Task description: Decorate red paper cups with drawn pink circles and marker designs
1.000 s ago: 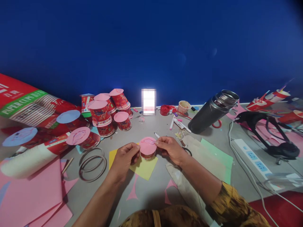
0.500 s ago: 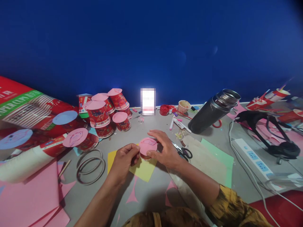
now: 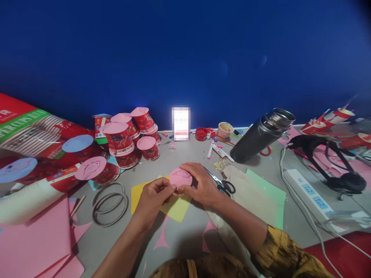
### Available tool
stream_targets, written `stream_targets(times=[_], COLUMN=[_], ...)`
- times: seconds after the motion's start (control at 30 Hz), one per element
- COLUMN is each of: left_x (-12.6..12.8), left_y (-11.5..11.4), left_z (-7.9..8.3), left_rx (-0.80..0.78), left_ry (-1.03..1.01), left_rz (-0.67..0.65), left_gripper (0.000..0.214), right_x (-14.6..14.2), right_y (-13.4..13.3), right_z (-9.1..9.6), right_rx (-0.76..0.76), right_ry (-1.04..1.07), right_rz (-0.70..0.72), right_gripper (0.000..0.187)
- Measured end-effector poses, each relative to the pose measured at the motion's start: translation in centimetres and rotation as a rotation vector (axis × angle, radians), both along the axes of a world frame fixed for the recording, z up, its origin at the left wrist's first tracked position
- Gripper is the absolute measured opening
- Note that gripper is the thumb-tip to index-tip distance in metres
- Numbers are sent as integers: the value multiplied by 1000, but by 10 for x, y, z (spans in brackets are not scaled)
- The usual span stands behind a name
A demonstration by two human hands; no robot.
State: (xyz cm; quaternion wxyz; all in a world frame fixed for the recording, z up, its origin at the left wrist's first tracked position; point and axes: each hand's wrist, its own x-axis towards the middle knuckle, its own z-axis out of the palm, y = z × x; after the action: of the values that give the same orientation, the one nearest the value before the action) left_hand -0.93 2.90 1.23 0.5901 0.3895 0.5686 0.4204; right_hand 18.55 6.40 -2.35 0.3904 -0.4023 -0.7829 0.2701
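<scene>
In front of me a round pink paper disc (image 3: 180, 178) with a drawing on it lies on top of a small upturned paper cup (image 3: 178, 193), mostly hidden beneath it. My left hand (image 3: 153, 197) is closed, thumb and forefinger pinching the disc's left front edge. From the right, my right hand (image 3: 203, 183) curves around cup and disc, fingers behind and thumb at the front. Under the cup lies a yellow paper sheet (image 3: 176, 212). Just right of my right hand are scissors (image 3: 227, 187), partly covered by the hand.
Red cups with pink discs (image 3: 118, 141) stand stacked at the left, near grey rings (image 3: 110, 204) and pink paper (image 3: 37, 239). A dark flask (image 3: 255, 141), markers (image 3: 218, 150), green paper (image 3: 279, 200) and a power strip (image 3: 311, 193) with cables are on the right.
My left thumb and forefinger have shifted from the disc's left side to its front left edge. My right hand stays around the cup, its fingers slightly lower.
</scene>
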Motion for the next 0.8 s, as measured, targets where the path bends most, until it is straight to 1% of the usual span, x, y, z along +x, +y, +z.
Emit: stream_targets(times=[0.5,0.6,0.67,0.73,0.8], left_x=[2,2,2,1,0], left_y=[-1,-2,-2,-2,-2], left_z=[0,1,2,3,4], left_rx=[-11,84,186,292,364], left_ry=[45,85,153,253,333], left_rz=[-5,86,143,136,87], left_gripper=[39,35,41,44,36], right_x=[-2,-2,-3,-3,-3], right_y=[-1,-2,-1,-1,-1], right_z=[4,4,5,5,5], right_rx=[-63,-82,-92,-94,-94], right_ry=[-31,-39,-43,-40,-32], right_rz=[-13,-19,-19,-20,-21], right_gripper=[56,56,56,55,55])
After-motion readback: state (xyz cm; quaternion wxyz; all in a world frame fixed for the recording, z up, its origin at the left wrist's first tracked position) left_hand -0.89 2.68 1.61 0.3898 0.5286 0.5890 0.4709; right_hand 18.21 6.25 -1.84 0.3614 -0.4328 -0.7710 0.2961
